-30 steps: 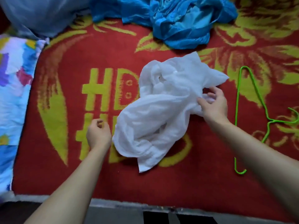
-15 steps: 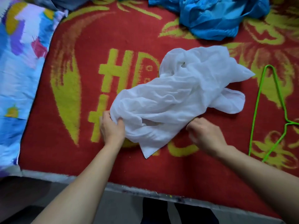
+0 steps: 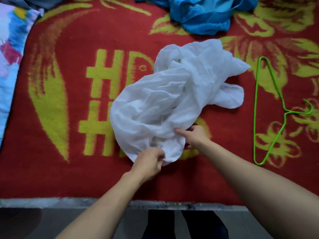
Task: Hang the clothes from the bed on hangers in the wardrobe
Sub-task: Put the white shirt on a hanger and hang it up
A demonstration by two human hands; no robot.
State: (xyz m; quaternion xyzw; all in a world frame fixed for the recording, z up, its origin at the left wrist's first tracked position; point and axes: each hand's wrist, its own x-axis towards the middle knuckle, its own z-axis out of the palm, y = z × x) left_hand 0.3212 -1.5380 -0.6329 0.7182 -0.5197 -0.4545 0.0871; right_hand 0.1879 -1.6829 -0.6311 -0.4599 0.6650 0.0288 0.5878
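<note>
A crumpled white garment lies in the middle of the bed on a red and yellow blanket. My left hand pinches its near hem, fingers closed on the cloth. My right hand grips the fabric's near right edge, thumb on top. A green wire hanger lies flat on the blanket to the right of the garment, untouched. A bunched blue garment sits at the far edge of the bed.
A colourful patterned pillow or sheet lies along the left side. The bed's near edge runs across the bottom, with grey floor and my dark trouser legs below it.
My left hand moved right along the near hem and took hold of it. My right hand shifted left onto the garment's edge. The cloth bunched up toward me.
</note>
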